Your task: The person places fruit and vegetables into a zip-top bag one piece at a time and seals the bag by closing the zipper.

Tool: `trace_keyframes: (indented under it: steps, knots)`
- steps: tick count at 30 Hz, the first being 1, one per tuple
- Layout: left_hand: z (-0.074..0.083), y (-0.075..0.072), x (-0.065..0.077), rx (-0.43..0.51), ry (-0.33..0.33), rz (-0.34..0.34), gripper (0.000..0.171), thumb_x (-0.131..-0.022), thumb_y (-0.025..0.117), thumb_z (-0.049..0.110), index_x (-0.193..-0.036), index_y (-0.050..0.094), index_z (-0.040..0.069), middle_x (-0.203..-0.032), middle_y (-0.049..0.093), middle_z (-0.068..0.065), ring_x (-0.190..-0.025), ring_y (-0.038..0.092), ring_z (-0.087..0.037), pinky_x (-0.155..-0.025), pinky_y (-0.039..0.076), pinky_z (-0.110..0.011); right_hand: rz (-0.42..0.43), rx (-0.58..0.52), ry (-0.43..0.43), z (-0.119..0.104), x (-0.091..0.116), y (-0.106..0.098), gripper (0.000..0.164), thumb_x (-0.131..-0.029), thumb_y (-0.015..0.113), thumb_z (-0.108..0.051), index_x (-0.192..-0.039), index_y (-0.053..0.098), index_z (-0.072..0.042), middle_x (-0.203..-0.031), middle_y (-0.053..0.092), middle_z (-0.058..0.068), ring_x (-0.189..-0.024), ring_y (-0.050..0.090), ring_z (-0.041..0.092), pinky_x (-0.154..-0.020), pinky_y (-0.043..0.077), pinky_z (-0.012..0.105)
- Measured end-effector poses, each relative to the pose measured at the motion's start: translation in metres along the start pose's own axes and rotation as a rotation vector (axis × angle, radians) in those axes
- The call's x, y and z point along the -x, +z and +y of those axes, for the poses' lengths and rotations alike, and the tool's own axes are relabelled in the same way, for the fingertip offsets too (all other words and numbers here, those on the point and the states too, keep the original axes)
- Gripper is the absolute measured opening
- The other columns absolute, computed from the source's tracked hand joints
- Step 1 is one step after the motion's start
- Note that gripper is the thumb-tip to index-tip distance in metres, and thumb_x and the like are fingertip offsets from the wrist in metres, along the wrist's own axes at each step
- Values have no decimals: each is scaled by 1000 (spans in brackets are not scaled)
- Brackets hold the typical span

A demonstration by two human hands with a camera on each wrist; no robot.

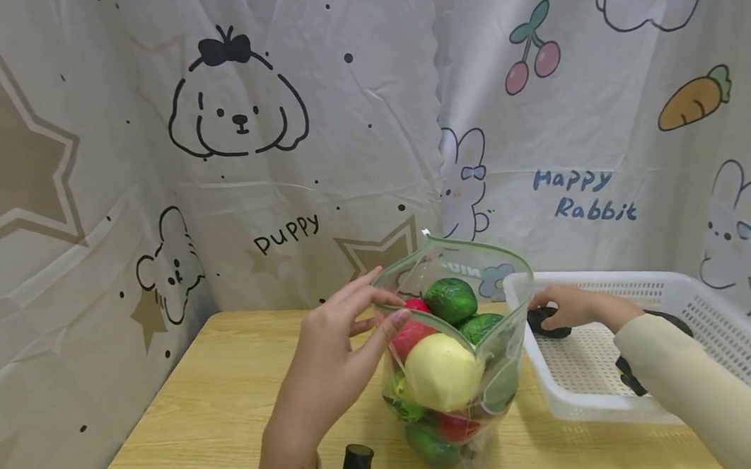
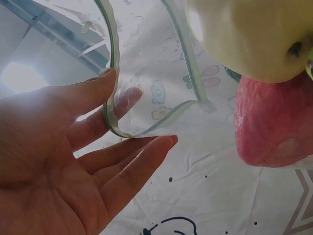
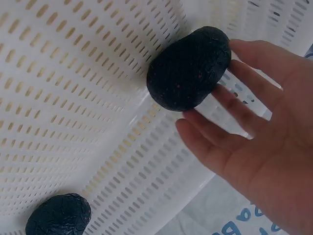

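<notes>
A clear zip-top bag (image 1: 494,370) with a green edge stands open on the table, filled with fruit and vegetables. On top are a pale yellow round fruit (image 1: 443,371), a pinkish-red one (image 2: 276,122) and dark green ones (image 1: 450,301). My left hand (image 1: 336,343) pinches the left side of the bag's rim between thumb and fingers. Over the left end of a white basket (image 1: 604,414), my right hand (image 1: 570,306) grips a dark, bumpy avocado (image 3: 188,68), its fingertips round one end. Another dark avocado (image 3: 59,215) lies in the basket.
Further dark items (image 1: 670,322) sit in the basket, partly behind the right sleeve (image 1: 682,367). The wooden table (image 1: 212,406) runs left of the bag. A printed white curtain (image 1: 357,122) hangs behind and at the left.
</notes>
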State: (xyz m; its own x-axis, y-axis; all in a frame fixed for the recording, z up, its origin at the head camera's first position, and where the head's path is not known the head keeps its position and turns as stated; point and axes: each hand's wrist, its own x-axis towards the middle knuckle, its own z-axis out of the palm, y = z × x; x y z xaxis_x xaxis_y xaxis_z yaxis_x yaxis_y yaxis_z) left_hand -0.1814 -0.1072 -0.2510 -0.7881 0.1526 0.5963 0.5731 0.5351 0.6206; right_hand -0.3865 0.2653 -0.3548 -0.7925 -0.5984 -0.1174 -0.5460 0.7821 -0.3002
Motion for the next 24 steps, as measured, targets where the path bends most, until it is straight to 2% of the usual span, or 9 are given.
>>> trace_keyframes:
  steps: [3,7,10,14,18,21,24]
  knots:
    - [-1,0,0,3,2,-3,14,-88,61,34,-93,67,23,-138,53,-4,-130,41,-19,-80,60,-32,-74,1,46,-5,3,-1,45,-75,71,-9,-117,59,3,-113,59,31,-101,54,45,-79,54,58]
    - [-1,0,0,2,5,-6,14,-88,61,35,-94,67,23,-138,52,-4,-130,41,-18,-79,60,-31,-190,-108,210,-11,8,-3,55,-78,70,-9,-128,48,0,-122,48,38,-98,56,40,-68,59,53]
    - [-1,0,0,3,2,-5,14,-88,61,35,-93,67,24,-138,52,-3,-129,41,-17,-79,60,-31,-233,-187,305,-14,11,-2,57,-80,69,-9,-129,42,0,-120,47,35,-94,58,32,-67,60,50]
    - [0,-1,0,8,-8,-9,13,-88,62,35,-93,67,24,-138,52,-3,-129,42,-17,-79,60,-31,-229,-223,326,-16,14,2,59,-77,71,-8,-126,39,2,-115,47,31,-91,58,27,-66,62,45]
    - [0,0,0,9,-19,-11,13,-88,62,35,-93,67,24,-139,51,-3,-129,42,-18,-78,60,-30,-223,-217,313,-17,14,3,61,-73,73,-7,-123,40,1,-116,44,31,-87,58,25,-65,62,46]
    - [-1,0,0,9,-21,-9,13,-87,62,35,-92,67,24,-139,50,-3,-129,42,-18,-78,60,-29,-255,-229,316,-18,14,4,67,-72,74,-5,-128,37,-3,-126,37,38,-97,56,36,-69,61,48]
    - [-1,0,0,12,-19,-7,12,-87,62,34,-93,67,24,-139,50,-2,-129,42,-18,-78,60,-28,-291,-243,331,-19,14,4,77,-70,75,-1,-135,34,-8,-136,27,41,-102,54,38,-71,61,48]
